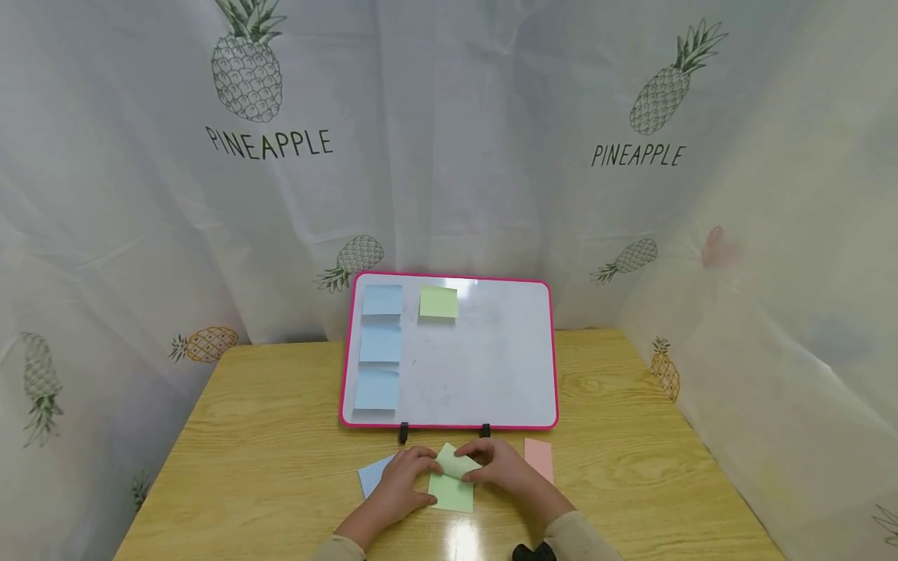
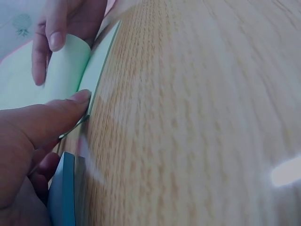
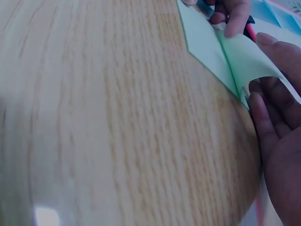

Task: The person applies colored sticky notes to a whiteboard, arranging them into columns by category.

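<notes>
A light green sticky note pad (image 1: 451, 496) lies on the table in front of the whiteboard. Its top sheet (image 1: 457, 463) is bent up and away from the pad, curling in both wrist views. My right hand (image 1: 502, 466) pinches the raised sheet at its far right side, with the thumb (image 3: 282, 54) above it and fingers beneath. My left hand (image 1: 397, 485) holds the pad's left side, thumb (image 2: 70, 110) at the near edge and forefinger farther up. Partly behind the left hand lies a blue sticky note pad (image 1: 372, 475). Beside my right hand is a pink pad (image 1: 539, 458).
A pink-framed whiteboard (image 1: 484, 366) leans upright on black stand feet (image 1: 403, 433). Three blue notes (image 1: 380, 343) form a column on its left; one green note (image 1: 438, 302) sticks near its top. A pineapple-print curtain (image 1: 477, 156) surrounds the wooden table (image 1: 266, 436).
</notes>
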`<state>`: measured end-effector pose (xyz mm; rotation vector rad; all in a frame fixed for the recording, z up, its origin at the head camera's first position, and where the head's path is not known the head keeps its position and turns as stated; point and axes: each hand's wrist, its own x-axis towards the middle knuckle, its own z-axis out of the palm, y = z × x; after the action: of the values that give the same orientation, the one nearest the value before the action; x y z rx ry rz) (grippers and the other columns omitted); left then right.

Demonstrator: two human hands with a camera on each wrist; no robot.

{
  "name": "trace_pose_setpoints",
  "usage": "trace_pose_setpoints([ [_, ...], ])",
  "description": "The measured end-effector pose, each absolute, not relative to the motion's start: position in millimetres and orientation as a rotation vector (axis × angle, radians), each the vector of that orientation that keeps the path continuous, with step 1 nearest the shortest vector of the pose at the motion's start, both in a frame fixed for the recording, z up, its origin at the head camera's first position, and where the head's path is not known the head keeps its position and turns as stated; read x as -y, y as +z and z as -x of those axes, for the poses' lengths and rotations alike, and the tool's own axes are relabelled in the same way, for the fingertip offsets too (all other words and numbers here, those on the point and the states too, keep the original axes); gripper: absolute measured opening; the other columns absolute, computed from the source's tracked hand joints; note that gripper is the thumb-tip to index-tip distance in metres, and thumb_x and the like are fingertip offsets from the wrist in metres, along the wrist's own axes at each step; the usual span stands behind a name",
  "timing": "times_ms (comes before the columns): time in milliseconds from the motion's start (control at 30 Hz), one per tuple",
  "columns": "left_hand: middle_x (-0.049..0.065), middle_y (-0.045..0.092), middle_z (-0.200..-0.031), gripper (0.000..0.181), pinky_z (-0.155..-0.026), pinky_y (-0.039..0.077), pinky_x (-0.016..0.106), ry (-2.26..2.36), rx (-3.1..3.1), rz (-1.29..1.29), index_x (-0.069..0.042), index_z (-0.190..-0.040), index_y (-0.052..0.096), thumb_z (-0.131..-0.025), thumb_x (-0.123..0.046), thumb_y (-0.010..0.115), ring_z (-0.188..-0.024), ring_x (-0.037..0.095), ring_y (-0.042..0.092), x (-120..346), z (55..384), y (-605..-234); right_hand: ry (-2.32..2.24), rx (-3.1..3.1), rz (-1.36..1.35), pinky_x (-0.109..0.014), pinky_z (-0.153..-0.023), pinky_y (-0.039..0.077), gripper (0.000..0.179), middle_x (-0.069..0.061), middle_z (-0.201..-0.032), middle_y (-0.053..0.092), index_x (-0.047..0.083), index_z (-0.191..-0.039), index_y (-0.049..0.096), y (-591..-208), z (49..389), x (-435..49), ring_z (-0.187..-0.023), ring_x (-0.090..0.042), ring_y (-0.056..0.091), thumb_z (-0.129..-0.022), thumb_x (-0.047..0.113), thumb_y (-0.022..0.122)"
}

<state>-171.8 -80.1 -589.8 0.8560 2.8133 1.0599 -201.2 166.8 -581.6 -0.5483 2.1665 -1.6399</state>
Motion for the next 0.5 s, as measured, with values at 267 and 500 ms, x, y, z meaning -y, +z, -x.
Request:
trace_pose_setpoints([
  [267, -0.002, 0.055, -0.125, 0.040, -0.094, 0.040, 0.049, 1.015, -2.815, -0.859, -0.026, -0.106, 0.067, -0.071, -0.025, 0.087, -0.113, 0.025, 0.049, 80.6, 171.8, -590.1, -1.629, -2.285, 0.429, -0.025, -0.078, 0.052, 0.025, -0.005, -0.106, 0.067, 0.007, -0.104, 0.073, -577.6, 198.9, -170.4, -0.100, -0.024, 0.062, -0.080, 0.008, 0.080],
  [500, -0.004, 0.055, -0.123, 0.043, -0.091, 0.040, 0.050, 0.989, -2.834, -0.912, -0.029, -0.108, 0.067, -0.070, -0.033, 0.087, -0.108, 0.021, 0.048, 80.8, 169.7, -592.2, -1.662, -2.397, 0.299, -0.024, -0.060, 0.049, 0.021, -0.002, -0.082, 0.065, 0.006, -0.100, 0.075, -578.6, 194.8, -169.5, -0.073, -0.017, 0.056, -0.080, 0.010, 0.080],
])
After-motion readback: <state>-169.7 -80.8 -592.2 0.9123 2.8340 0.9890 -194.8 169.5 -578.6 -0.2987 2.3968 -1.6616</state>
